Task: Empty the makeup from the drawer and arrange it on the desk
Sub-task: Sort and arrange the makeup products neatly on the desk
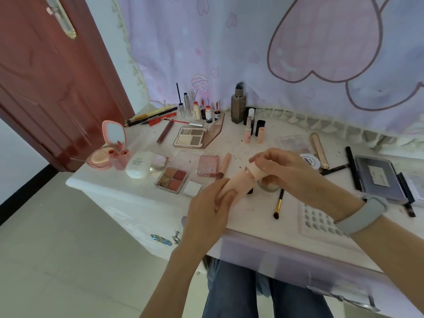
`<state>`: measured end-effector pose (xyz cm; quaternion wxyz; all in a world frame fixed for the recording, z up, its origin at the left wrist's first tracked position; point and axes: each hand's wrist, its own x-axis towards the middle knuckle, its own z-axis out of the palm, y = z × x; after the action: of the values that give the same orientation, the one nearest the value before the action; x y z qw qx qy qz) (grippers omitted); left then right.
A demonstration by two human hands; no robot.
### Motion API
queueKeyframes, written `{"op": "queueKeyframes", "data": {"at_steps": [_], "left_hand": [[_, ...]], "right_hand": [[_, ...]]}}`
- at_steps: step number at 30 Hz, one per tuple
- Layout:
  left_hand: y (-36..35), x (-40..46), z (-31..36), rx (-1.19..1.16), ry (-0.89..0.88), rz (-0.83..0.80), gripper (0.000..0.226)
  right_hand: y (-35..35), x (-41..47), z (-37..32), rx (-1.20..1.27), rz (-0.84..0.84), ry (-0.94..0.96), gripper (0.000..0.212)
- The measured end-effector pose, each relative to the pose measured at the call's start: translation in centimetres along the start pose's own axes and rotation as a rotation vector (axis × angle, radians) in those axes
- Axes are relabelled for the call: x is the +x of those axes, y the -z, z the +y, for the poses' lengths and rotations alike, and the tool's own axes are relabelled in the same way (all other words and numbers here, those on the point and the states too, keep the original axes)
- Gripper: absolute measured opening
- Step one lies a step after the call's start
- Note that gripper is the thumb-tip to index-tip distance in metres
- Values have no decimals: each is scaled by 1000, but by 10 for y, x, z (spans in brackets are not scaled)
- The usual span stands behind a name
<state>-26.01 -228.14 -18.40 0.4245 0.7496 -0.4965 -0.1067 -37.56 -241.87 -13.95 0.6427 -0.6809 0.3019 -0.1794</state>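
I have both hands on one pink tube, held just above the tabletop near its front edge. My left hand has its grip curled round the tube's lower body, and my right hand pinches the cap end with fingers and thumb. I judge I'm either seating or twisting the cap before setting the tube down; I can't tell which.

Most of the makeup looks already laid out: two open eyeshadow palettes, a pink compact with its mirror up, lip products standing near the curtain, and a brush just beside my right wrist. The drawer itself isn't plainly in view.

Next I'd want a free patch among these items, placing the tube without knocking the small jar directly beneath it.
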Motion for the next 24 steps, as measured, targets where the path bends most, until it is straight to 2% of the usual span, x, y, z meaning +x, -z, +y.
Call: {"op": "queueKeyframes", "data": {"at_steps": [2, 5, 7, 9, 12, 14, 16, 20, 24], "left_hand": [[0, -3, -2, -26, 51, 9, 29], [-1, -8, -7, -85, 158, -5, 30], [-3, -11, -11, -108, 217, -17, 23], [-3, -12, -10, -169, 296, -4, 10], [-2, -12, -7, -304, 415, 53, 13], [-3, -12, -5, -300, 418, 87, 17], [-7, -14, -4, -192, 363, 95, 24], [-8, -20, -2, 100, 216, 25, 52], [-7, -23, -2, 412, 148, -22, 53]], "right_hand": [[-6, 1, 2, -36, 79, 33, 4], [-8, 5, 6, -174, 54, 36, 26], [-5, 6, 7, -249, 56, 4, 32], [0, 8, 9, -271, 118, 17, 33], [8, 8, 12, -253, 192, 62, 28], [9, 7, 14, -252, 199, 92, 25], [6, 5, 15, -314, 190, 130, 24], [-3, 1, 15, -418, 156, 216, 24], [-15, -9, 22, -684, 139, 335, 21]]}}
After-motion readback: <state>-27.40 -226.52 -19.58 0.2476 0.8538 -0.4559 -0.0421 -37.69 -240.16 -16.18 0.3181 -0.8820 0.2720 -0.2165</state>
